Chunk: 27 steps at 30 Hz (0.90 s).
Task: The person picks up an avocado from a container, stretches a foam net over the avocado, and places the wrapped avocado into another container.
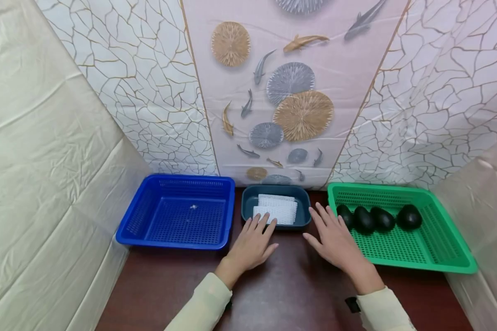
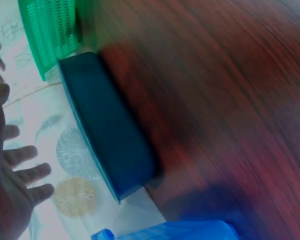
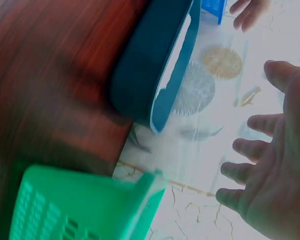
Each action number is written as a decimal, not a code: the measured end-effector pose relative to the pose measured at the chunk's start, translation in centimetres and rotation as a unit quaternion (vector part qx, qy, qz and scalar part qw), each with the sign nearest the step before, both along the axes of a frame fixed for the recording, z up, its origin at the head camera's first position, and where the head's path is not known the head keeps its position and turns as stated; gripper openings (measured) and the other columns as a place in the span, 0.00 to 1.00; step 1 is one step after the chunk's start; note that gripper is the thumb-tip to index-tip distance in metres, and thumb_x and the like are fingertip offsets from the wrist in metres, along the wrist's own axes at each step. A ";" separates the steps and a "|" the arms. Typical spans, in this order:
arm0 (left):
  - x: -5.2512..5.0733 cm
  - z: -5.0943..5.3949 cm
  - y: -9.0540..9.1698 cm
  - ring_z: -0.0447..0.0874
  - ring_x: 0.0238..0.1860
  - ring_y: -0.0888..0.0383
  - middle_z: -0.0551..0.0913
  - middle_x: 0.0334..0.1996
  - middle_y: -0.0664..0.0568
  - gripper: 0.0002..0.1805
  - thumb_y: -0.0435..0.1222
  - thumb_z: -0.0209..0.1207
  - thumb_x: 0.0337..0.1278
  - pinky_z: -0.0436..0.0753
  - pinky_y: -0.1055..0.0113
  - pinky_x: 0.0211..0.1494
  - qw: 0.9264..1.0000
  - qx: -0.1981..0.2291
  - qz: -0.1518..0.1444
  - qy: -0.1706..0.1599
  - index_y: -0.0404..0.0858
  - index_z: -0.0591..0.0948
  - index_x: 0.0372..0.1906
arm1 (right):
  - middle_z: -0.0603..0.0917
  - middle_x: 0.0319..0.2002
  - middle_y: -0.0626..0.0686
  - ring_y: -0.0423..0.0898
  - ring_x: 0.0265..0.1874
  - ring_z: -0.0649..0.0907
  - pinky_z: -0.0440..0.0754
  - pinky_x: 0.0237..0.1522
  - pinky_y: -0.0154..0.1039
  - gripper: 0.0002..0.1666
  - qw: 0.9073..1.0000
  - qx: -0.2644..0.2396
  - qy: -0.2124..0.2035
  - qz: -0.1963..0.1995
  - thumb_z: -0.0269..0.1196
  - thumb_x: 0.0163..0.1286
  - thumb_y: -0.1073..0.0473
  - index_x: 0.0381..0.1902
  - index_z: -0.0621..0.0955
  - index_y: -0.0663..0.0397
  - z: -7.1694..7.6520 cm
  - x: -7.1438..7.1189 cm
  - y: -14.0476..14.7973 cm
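Nothing held, everything within reach

From where I stand, three containers line the back edge of the dark reddish-brown worktop (image 1: 290, 285). A blue basket (image 1: 178, 223) takes the left back corner, a small white scrap (image 1: 193, 207) lying on its floor. In the middle, just beside it, sits a dark teal tray (image 1: 303, 207) with flat white mesh sleeves (image 1: 278, 202) overlapping inside. A green basket (image 1: 401, 248) fills the right back corner; in it, four dark, glossy egg-shaped pieces (image 1: 383, 219) (avocados, perhaps, though I can't be sure) lie in a row from its left side, on their sides probably because they are too round to stand.

The left hand (image 1: 250, 243) hovers by the tray's near edge, fingers spread and thumb apart, clamped on nothing. The right hand (image 1: 333, 241) hovers between the tray's right end and the green basket's left edge, its fingers also apart and holding nothing.

My guess is that the tray has the middle spot so either hand gets to it without crossing the other, and that the sleeves lie flat because an unfilled sleeve simply collapses.
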<state>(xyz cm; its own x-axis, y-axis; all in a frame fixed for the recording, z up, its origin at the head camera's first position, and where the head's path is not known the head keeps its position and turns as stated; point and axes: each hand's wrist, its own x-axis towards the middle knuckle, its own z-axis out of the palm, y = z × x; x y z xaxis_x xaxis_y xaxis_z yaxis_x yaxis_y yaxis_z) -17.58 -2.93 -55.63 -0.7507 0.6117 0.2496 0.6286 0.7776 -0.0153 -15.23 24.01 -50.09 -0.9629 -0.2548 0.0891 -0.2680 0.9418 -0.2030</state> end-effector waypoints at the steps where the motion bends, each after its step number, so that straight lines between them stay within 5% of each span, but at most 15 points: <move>1: 0.0 -0.1 -0.1 0.70 0.74 0.41 0.68 0.76 0.42 0.37 0.59 0.50 0.75 0.70 0.45 0.75 1.000 -0.002 -0.009 0.011 0.43 0.66 0.78 | 0.56 0.81 0.64 0.68 0.80 0.55 0.54 0.74 0.73 0.47 1.000 -0.002 0.001 0.001 0.60 0.75 0.38 0.81 0.60 0.56 0.2 0.1 0.3; 7: -0.3 -0.9 -1.0 0.73 0.71 0.45 0.73 0.73 0.44 0.35 0.56 0.51 0.75 0.72 0.50 0.74 0.996 -0.012 -0.054 0.065 0.43 0.67 0.77 | 0.57 0.81 0.64 0.69 0.78 0.59 0.56 0.72 0.73 0.46 1.000 -0.001 0.015 0.013 0.59 0.77 0.40 0.81 0.58 0.57 0.8 0.8 2.3; 12: -0.3 -2.0 -1.4 0.73 0.70 0.46 0.73 0.72 0.44 0.35 0.55 0.52 0.74 0.74 0.50 0.73 0.995 -0.027 -0.069 0.069 0.42 0.66 0.78 | 0.63 0.77 0.67 0.69 0.74 0.66 0.63 0.69 0.74 0.46 0.998 0.002 0.053 0.023 0.64 0.74 0.44 0.79 0.62 0.61 0.7 1.5 3.9; 19: -0.9 -3.0 -1.0 0.74 0.70 0.44 0.74 0.71 0.43 0.35 0.53 0.58 0.71 0.73 0.49 0.73 0.996 -0.054 -0.044 0.053 0.42 0.68 0.76 | 0.67 0.74 0.70 0.70 0.68 0.71 0.70 0.64 0.70 0.45 0.995 -0.022 0.087 0.033 0.69 0.69 0.51 0.76 0.66 0.66 0.5 1.3 7.2; 27: -1.5 -3.5 -0.4 0.74 0.70 0.44 0.75 0.70 0.43 0.34 0.52 0.58 0.72 0.74 0.50 0.72 0.997 -0.063 -0.024 0.042 0.42 0.69 0.76 | 0.62 0.76 0.71 0.73 0.70 0.67 0.68 0.63 0.72 0.46 0.998 -0.053 0.036 0.011 0.66 0.74 0.47 0.79 0.61 0.64 0.4 0.9 11.2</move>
<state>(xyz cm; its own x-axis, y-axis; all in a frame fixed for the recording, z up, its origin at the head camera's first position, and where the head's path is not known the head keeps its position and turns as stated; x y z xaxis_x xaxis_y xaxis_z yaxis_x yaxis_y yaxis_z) -19.08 -3.34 -59.17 -0.6990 0.6772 0.2299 0.6575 0.7350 -0.1657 -14.38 35.17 -49.72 -0.9474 -0.2616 0.1844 -0.3058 0.9099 -0.2804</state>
